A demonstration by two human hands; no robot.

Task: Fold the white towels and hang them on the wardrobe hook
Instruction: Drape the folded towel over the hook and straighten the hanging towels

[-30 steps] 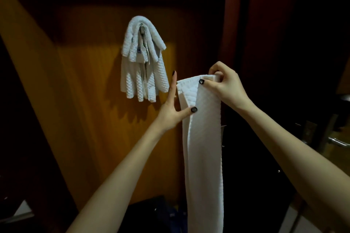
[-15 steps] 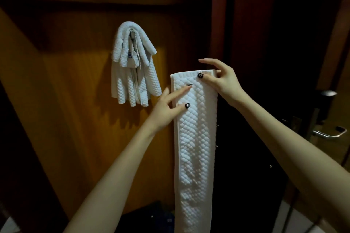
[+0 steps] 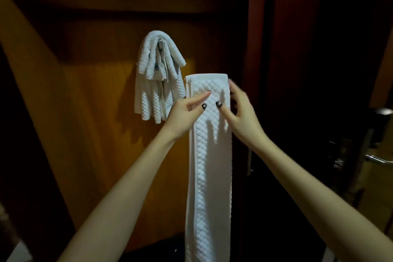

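Reaching forearms: L forearm (image 3: 127,187) comes in from 7 o'clock, R forearm (image 3: 308,187) from 4 o'clock. Both bare, converging just above frame centre.
L hand (image 3: 185,112): on left edge of strip towel. Thumb + forefinger lie on its front face, other fingers curled at the edge, so it's pinching the cloth. Dark nail polish.
R hand (image 3: 240,112): on right edge of same towel, level w/ L hand. Thumb on front, fingers go behind the edge and are blurred. Reads as a pinch grip on the cloth.
Strip towel (image 3: 209,176): white, quilted, folded to a long narrow band. Top fold sits just above both hands at 12 o'clock of them, and the rest hangs straight down, out of frame at 6 o'clock.
Hung towels (image 3: 157,83): white bundle draped over hook, at 10 o'clock of L hand, just beside the strip towel's top left corner.
Hook (image 3: 161,44): metal, shows at top of bundle.
Wardrobe panel (image 3: 95,112): orange-brown wood behind the towels, dim light.
Door handle (image 3: 378,158): metal lever, far 3 o'clock edge.
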